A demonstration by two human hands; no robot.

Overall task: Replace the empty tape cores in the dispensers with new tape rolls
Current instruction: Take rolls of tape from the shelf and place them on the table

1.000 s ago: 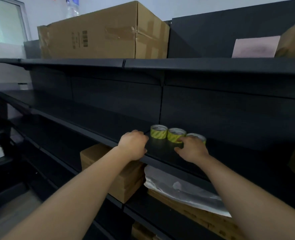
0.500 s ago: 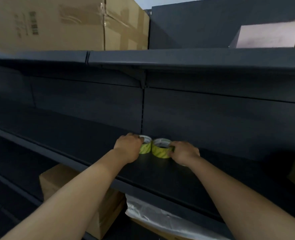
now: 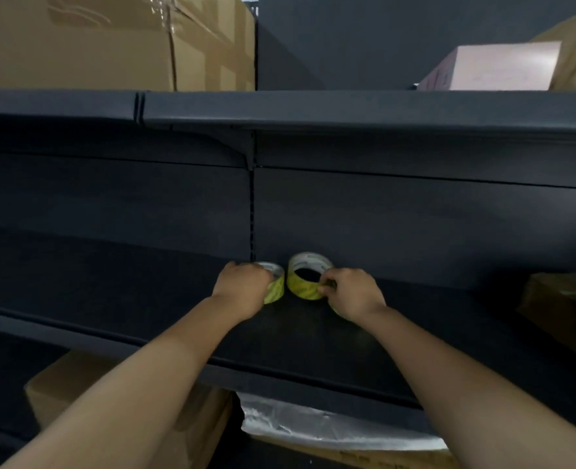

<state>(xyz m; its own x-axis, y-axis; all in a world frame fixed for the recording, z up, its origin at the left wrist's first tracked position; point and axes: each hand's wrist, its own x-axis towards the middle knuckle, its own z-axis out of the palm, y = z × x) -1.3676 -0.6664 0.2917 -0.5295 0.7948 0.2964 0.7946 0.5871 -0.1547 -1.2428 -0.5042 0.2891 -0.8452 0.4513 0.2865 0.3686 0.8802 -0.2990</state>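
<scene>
R hand [image 3: 354, 294] — tilted tape roll [image 3: 300, 290] at its fingertips

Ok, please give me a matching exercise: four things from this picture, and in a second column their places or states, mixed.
1. left hand
2. right hand
3. pink box
4. plastic sheet

a. on the top shelf, at the right
b. grips the half-hidden tape roll
c. under the middle shelf
d. pinches the tilted tape roll

Pairs: 1-b, 2-d, 3-a, 4-c.
</scene>
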